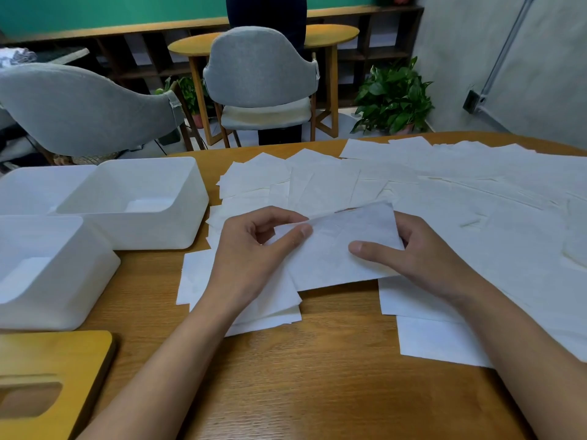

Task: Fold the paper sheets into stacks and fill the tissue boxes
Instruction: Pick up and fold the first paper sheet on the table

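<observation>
- Holding one paper sheet (340, 252) up a little over the table (317, 392), I use both of my hands.
- My left hand (251, 252) pinches the left edge of the sheet between my thumb and first finger. My other fingers are curled.
- My right hand (425, 258) grips the right side. My thumb lies flat on top and my fingers are tucked under the paper.
- Under my left hand sits a small pile (273, 312) of white sheets. Its edges do not line up, and the sheet I hold covers part of it.
- Lots of loose sheets (476, 192) lie flat over the far and right parts of the table. Many lap over each other.
- On my left stands a big white box (152, 233) with no lid. I see a white patch at its bottom, but I cannot tell if it is paper.
- A nearer white box (79, 296) stands just in front of it, close to the left edge of what I see.
- A third white box (47, 168) stands behind them on the left.
- A wooden lid (63, 354) with a long hole lies at the near left corner.
- Past the table I see two grey chairs (260, 68), a small round table (330, 34) and a green plant (394, 96) on the floor.
</observation>
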`<act>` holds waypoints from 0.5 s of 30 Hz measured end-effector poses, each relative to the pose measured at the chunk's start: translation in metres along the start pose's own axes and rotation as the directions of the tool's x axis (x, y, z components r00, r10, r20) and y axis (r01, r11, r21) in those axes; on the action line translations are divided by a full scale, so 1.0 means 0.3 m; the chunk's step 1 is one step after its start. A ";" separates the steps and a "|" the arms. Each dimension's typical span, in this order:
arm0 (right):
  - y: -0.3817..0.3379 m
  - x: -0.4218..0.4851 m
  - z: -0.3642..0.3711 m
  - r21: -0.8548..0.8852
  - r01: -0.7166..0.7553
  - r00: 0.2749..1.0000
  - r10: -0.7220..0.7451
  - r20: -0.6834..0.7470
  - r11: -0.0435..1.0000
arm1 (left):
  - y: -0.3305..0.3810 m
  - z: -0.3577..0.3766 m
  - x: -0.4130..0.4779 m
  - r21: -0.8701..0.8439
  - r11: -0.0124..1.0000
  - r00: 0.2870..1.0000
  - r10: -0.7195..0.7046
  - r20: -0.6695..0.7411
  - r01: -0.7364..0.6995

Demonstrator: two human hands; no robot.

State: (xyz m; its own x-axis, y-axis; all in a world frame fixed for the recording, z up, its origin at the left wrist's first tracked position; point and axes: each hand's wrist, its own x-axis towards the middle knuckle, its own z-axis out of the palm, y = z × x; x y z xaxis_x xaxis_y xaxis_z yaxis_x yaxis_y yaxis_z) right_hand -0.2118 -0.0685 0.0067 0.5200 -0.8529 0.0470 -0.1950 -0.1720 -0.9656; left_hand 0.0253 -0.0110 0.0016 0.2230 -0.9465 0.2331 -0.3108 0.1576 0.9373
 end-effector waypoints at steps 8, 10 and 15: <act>-0.003 -0.002 0.016 -0.019 0.083 0.996 -0.082 0.029 0.996 | -0.007 0.014 -0.001 0.001 1.000 0.999 -0.011 -0.053 0.011; -0.001 0.001 0.018 -0.011 0.098 0.995 -0.098 0.015 0.995 | -0.014 0.014 0.000 0.007 1.000 0.998 -0.019 -0.057 0.019; 0.019 0.015 0.009 -0.113 0.114 0.988 -0.124 -0.089 0.987 | -0.029 0.018 -0.007 0.176 0.984 0.995 0.047 -0.086 -0.032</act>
State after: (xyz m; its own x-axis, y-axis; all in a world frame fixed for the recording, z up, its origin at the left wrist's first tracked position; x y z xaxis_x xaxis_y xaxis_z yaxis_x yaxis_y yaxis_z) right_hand -0.2082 -0.0720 0.0007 0.4639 -0.8654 0.1893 -0.2275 -0.3229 -0.9187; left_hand 0.0225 -0.0119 -0.0084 0.2869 -0.9102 0.2987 -0.4751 0.1356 0.8694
